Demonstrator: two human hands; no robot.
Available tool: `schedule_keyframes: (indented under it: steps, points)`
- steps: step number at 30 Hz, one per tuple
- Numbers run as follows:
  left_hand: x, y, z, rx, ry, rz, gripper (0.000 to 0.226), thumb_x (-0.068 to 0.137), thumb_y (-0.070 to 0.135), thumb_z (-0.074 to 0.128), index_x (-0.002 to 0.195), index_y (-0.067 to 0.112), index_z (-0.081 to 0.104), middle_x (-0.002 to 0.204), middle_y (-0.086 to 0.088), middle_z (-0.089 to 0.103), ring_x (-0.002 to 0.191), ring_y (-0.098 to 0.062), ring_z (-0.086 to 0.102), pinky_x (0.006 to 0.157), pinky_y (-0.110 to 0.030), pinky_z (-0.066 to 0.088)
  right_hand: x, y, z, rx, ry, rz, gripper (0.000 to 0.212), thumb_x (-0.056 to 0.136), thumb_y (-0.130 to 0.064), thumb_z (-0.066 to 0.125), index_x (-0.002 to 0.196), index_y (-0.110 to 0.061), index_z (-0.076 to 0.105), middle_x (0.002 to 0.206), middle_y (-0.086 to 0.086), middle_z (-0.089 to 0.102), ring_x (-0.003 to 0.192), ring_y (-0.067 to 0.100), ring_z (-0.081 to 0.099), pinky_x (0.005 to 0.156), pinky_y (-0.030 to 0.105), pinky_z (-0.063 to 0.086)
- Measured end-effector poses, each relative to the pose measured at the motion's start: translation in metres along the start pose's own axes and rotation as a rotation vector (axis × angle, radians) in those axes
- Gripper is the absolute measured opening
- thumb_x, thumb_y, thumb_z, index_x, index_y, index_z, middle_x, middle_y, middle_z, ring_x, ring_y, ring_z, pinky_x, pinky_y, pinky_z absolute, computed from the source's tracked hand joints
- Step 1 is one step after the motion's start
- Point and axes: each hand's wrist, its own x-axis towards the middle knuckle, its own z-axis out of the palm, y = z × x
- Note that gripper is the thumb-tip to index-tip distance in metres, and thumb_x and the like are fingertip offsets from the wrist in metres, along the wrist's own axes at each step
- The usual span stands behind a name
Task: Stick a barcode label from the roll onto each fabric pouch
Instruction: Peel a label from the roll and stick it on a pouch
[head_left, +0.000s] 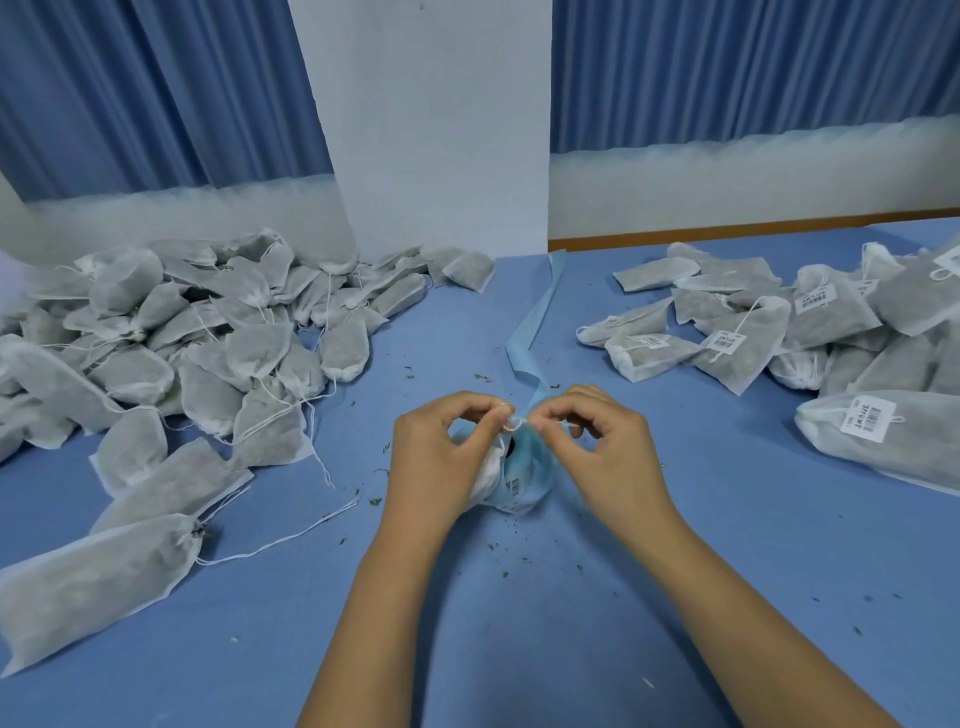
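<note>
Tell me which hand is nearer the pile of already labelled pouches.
Right. The right hand is on the side toward the labelled pouches; the left hand lies beyond the label roll, farther off.

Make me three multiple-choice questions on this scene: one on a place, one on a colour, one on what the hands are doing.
1. Where do the labelled pouches lie? A. left pile B. right pile C. on the floor
2. What colour is the backing strip trailing from the label roll? A. light blue B. red C. yellow
3. What are the hands doing? A. lying flat B. reaching into the left pile C. working at the roll
Answers: 1 B: barcodes show only on the right. 2 A: close to the table's blue. 3 C: the left hand holds the roll, the right hand pinches the strip.
</note>
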Motion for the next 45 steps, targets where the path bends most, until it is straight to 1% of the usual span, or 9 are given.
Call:
schedule_keyframes:
  steps: [6, 10, 14, 17, 21, 26, 30, 40, 45]
  points:
    - [-0.003, 0.001, 0.000, 0.038, -0.273, -0.054, 0.023, 0.085, 0.009, 0.072, 0.067, 0.024, 0.072, 0.060, 0.017, 0.066, 0.060, 0.003, 0.060, 0.060, -0.008, 0.042, 0.003, -0.003, -0.007, -0.087, 0.165, -0.140, 0.010, 0.087, -0.010, 0.062, 0.078, -0.015, 0.063, 0.076, -0.008, 0.058, 0.073, 0.006, 0.048, 0.071, 0.011, 0.035]
    - [-0.004, 0.002, -0.002, 0.024, -0.343, -0.036, 0.022, 0.085, 0.012, 0.073, 0.070, 0.027, 0.071, 0.064, 0.006, 0.068, 0.061, -0.004, 0.061, 0.062, -0.011, 0.044, 0.003, -0.004, -0.007, -0.081, 0.210, -0.163, 0.009, 0.087, -0.009, 0.060, 0.079, -0.014, 0.062, 0.078, -0.008, 0.058, 0.074, 0.005, 0.048, 0.071, 0.010, 0.035]
    - [-0.004, 0.000, -0.001, -0.007, -0.398, -0.053, 0.011, 0.085, 0.011, 0.073, 0.075, 0.016, 0.074, 0.069, 0.005, 0.068, 0.065, -0.009, 0.062, 0.066, -0.010, 0.044, 0.004, -0.004, -0.008, -0.047, 0.243, -0.141, 0.013, 0.087, -0.007, 0.060, 0.080, -0.017, 0.059, 0.076, -0.008, 0.056, 0.071, 0.005, 0.046, 0.070, 0.010, 0.034]
    - [-0.004, -0.001, 0.001, 0.000, -0.367, 0.010, 0.016, 0.083, 0.003, 0.072, 0.073, 0.015, 0.072, 0.076, 0.004, 0.067, 0.065, -0.005, 0.061, 0.069, -0.012, 0.044, 0.004, -0.004, -0.007, -0.046, 0.217, -0.136, 0.012, 0.087, -0.006, 0.061, 0.079, -0.016, 0.060, 0.076, -0.007, 0.056, 0.070, 0.004, 0.047, 0.070, 0.010, 0.034]
    - [-0.004, -0.002, 0.003, -0.050, -0.263, -0.070, 0.031, 0.084, 0.000, 0.069, 0.069, 0.027, 0.071, 0.065, 0.008, 0.070, 0.061, -0.002, 0.063, 0.062, -0.010, 0.045, 0.003, -0.003, -0.004, -0.082, 0.145, -0.126, 0.009, 0.085, -0.009, 0.064, 0.077, -0.012, 0.063, 0.074, -0.006, 0.057, 0.070, 0.007, 0.047, 0.069, 0.012, 0.034]
    - [-0.003, -0.002, 0.002, -0.135, -0.179, -0.061, 0.025, 0.084, -0.002, 0.068, 0.075, 0.021, 0.075, 0.065, 0.002, 0.071, 0.055, -0.007, 0.062, 0.059, -0.012, 0.048, 0.002, 0.002, -0.003, -0.139, 0.089, -0.047, 0.012, 0.084, -0.005, 0.068, 0.075, -0.013, 0.065, 0.071, -0.013, 0.056, 0.071, 0.008, 0.048, 0.068, 0.016, 0.038]
    - [-0.002, -0.003, 0.002, -0.206, -0.140, -0.058, 0.029, 0.083, 0.002, 0.072, 0.072, 0.028, 0.076, 0.066, 0.000, 0.072, 0.054, -0.014, 0.064, 0.057, -0.018, 0.050, 0.002, 0.005, -0.002, -0.181, 0.055, 0.035, 0.013, 0.083, -0.005, 0.069, 0.075, -0.015, 0.066, 0.073, -0.011, 0.060, 0.071, 0.006, 0.049, 0.069, 0.018, 0.039]
    - [-0.002, -0.003, 0.000, -0.296, -0.019, 0.009, 0.018, 0.082, 0.008, 0.073, 0.075, 0.025, 0.072, 0.069, 0.000, 0.072, 0.045, -0.011, 0.058, 0.057, -0.017, 0.048, -0.001, 0.001, 0.002, -0.237, -0.088, 0.024, 0.009, 0.082, -0.007, 0.070, 0.075, -0.013, 0.068, 0.071, -0.010, 0.060, 0.074, 0.006, 0.048, 0.070, 0.022, 0.038]
    - [-0.001, -0.004, 0.003, -0.280, -0.041, -0.040, 0.022, 0.084, 0.001, 0.071, 0.073, 0.020, 0.070, 0.065, 0.000, 0.069, 0.047, -0.012, 0.058, 0.054, -0.017, 0.047, -0.004, -0.010, 0.002, -0.193, 0.099, -0.149, 0.008, 0.082, -0.020, 0.069, 0.086, -0.014, 0.067, 0.081, -0.006, 0.061, 0.079, 0.013, 0.051, 0.076, 0.017, 0.036]
